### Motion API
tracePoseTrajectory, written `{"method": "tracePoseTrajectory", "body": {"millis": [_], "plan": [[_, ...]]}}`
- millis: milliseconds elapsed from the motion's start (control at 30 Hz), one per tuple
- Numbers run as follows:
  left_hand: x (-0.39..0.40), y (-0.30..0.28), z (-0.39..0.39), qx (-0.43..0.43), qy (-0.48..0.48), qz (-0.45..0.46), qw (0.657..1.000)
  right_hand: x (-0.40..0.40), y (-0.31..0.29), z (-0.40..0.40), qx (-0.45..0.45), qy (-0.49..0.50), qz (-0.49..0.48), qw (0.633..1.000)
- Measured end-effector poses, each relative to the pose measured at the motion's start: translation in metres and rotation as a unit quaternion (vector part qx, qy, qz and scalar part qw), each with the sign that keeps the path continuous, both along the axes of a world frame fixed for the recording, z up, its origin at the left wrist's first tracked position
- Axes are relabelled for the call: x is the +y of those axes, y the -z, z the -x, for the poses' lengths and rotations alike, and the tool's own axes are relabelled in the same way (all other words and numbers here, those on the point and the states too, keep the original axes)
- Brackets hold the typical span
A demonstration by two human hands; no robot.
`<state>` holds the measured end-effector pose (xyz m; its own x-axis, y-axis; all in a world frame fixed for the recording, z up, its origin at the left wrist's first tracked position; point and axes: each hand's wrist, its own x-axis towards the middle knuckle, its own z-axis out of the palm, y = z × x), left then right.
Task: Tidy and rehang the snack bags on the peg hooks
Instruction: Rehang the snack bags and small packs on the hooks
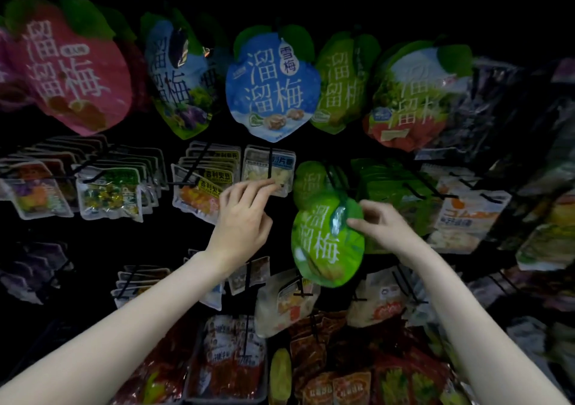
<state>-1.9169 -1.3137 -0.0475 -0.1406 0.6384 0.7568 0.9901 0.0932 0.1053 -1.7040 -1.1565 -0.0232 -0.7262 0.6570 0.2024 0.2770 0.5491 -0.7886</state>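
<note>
The green plum bag (326, 242) is pinched by the right hand (384, 227); left of it, a clear packet (269, 169) is fingered by the left hand (244, 214). Rehanging seems unfinished.

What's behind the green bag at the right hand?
Behind the green bag touched by the right hand, more green bags hang on black pegs. How many, and its own peg, are hidden.

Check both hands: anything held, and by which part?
Right hand pinches the green plum bag with its fingers at the bag's upper right edge. Left hand reaches toward the clear snack pouch; whether it grips cannot be told.
</note>
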Motion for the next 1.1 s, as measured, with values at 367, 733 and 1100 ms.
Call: {"method": "tracePoseTrajectory", "body": {"millis": [367, 733, 1100], "plan": [[-0.003, -0.065, -0.012, -0.272, 0.191, 0.134, 0.933, -0.038, -0.072, -0.006, 0.175, 0.042, -0.106, 0.978], [0.014, -0.136, -0.027, -0.418, 0.297, 0.099, 0.853, -0.040, -0.095, 0.003, 0.233, 0.063, -0.055, 0.969], [0.056, -0.187, -0.033, -0.331, 0.243, -0.009, 0.912, 0.001, -0.167, 0.036, 0.124, 0.105, -0.402, 0.901]]}}
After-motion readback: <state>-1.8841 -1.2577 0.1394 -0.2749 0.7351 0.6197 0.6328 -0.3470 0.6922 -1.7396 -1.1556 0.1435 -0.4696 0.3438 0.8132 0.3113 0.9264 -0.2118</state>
